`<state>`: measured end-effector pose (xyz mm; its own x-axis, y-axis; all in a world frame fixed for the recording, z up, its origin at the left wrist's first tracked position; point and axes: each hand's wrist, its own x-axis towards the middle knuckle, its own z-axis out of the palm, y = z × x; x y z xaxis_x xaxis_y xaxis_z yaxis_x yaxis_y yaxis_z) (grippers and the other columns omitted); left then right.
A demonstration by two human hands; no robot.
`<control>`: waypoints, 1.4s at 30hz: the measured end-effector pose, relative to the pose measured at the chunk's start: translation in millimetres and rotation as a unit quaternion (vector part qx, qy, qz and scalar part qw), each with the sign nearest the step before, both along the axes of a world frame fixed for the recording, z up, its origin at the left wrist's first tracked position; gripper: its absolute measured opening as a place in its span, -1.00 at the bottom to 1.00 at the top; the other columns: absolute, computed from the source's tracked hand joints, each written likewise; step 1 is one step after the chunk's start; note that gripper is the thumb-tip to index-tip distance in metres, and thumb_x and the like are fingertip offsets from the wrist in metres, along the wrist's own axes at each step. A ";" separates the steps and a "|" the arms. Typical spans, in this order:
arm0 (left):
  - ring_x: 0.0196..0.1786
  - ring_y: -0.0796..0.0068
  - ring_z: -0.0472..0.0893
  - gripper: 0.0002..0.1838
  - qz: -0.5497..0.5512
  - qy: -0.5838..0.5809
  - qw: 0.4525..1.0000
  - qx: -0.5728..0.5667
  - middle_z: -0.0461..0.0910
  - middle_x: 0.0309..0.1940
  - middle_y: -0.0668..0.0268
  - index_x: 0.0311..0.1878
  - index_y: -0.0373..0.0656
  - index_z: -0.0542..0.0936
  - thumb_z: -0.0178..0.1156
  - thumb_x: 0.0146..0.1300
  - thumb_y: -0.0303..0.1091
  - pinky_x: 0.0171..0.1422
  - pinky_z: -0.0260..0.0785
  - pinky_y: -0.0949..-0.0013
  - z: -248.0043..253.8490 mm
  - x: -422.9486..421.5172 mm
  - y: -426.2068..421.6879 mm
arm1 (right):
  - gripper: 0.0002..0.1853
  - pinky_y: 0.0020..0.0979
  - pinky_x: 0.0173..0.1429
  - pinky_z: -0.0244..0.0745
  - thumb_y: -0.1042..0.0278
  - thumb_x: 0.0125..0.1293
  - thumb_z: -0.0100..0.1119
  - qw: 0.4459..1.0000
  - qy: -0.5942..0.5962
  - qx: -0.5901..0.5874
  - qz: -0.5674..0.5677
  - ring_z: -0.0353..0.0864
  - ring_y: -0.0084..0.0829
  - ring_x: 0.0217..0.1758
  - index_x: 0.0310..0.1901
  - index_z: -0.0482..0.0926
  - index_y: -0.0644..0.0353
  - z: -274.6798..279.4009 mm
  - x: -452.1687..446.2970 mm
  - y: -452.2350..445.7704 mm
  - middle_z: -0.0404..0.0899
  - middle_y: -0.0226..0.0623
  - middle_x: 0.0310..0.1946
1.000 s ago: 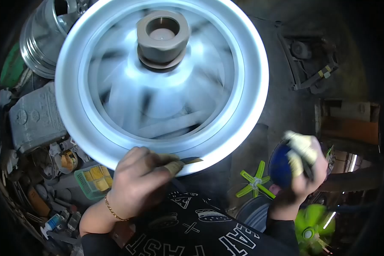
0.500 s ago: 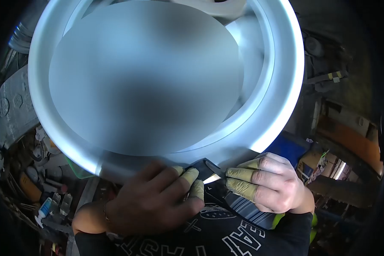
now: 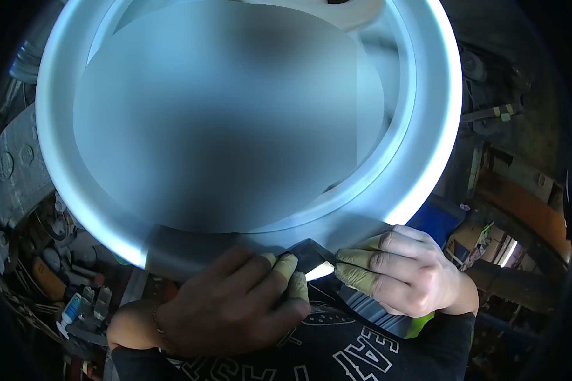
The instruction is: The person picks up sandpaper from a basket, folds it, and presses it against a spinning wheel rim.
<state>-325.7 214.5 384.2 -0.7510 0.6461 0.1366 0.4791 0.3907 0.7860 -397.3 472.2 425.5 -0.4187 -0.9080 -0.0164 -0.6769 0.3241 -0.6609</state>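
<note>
A large silvery wheel rim [image 3: 426, 120] fills the upper middle of the view, its centre hidden by a blurred patch. At its lower edge, my left hand [image 3: 241, 298] pinches one side of a dark thin sheet [image 3: 309, 254] between fingers with yellowish finger covers. My right hand [image 3: 397, 270], also with covered fingertips, grips the other side of the sheet. The sheet lies against the rim's near edge, bent between the two hands. A bright sliver shows just below it.
A grey cast metal part [image 3: 20, 162] lies at the left, above bottles [image 3: 72, 308] and assorted clutter. On the right are a blue object [image 3: 435, 222], a cardboard box [image 3: 465, 243] and an orange-brown panel [image 3: 521, 200].
My right hand has come in from the far right to the rim's edge and now holds the sheet with my left. The rim appears closer, and its hub is no longer visible.
</note>
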 end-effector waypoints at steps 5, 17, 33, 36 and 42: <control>-0.29 0.40 0.61 -0.87 0.008 -0.001 1.000 0.000 0.62 -0.25 0.22 -0.30 -0.07 0.59 0.35 0.11 -0.36 -0.13 0.51 0.28 -3.5 0.2 1.1 | -0.79 -0.38 -0.30 0.49 0.39 -0.12 0.41 1.000 -0.008 0.002 0.006 0.58 -0.38 -0.35 -0.43 0.67 0.30 -2.6 -3.7 -1.4 0.66 -0.22 -0.37; -0.26 0.40 0.60 -0.87 -0.019 -0.037 0.999 -0.015 0.62 -0.20 0.19 -0.27 -0.04 0.60 0.35 0.13 -0.36 -0.11 0.52 0.29 0.1 -4.5 -4.2 | -0.75 -0.39 -0.27 0.51 0.40 -0.08 0.40 0.999 -0.035 0.009 0.017 0.58 -0.37 -0.31 -0.33 0.71 0.32 -5.8 -10.5 -6.4 0.67 -0.23 -0.31; -0.24 0.38 0.62 -0.85 -0.037 -0.028 0.998 -0.046 0.61 -0.21 0.14 -0.19 -0.14 0.65 0.33 0.18 -0.37 -0.05 0.53 0.28 -1.5 -5.9 -4.0 | -0.71 -0.36 -0.26 0.49 0.40 -0.08 0.42 0.996 -0.086 0.022 0.024 0.56 -0.36 -0.32 -0.27 0.73 0.34 -4.8 -16.3 -8.8 0.68 -0.23 -0.33; -0.24 0.39 0.62 -0.84 -0.033 -0.026 0.998 -0.046 0.62 -0.21 0.14 -0.19 -0.16 0.64 0.32 0.17 -0.38 -0.05 0.53 0.28 -2.1 -5.8 -3.3 | -0.68 -0.36 -0.23 0.50 0.40 -0.06 0.41 0.995 -0.090 0.026 0.026 0.57 -0.36 -0.31 -0.21 0.74 0.35 -5.4 -18.1 -9.5 0.69 -0.23 -0.32; -0.25 0.36 0.62 -0.85 -0.035 -0.024 0.998 -0.051 0.63 -0.21 0.11 -0.20 -0.17 0.63 0.31 0.16 -0.39 -0.05 0.53 0.28 -2.1 -5.9 -2.7 | -0.51 -0.34 -0.36 0.48 0.24 -0.30 0.26 0.998 -0.044 -0.024 0.026 0.47 -0.32 -0.46 -0.24 0.78 0.32 -21.7 -11.5 -3.8 0.58 -0.20 -0.47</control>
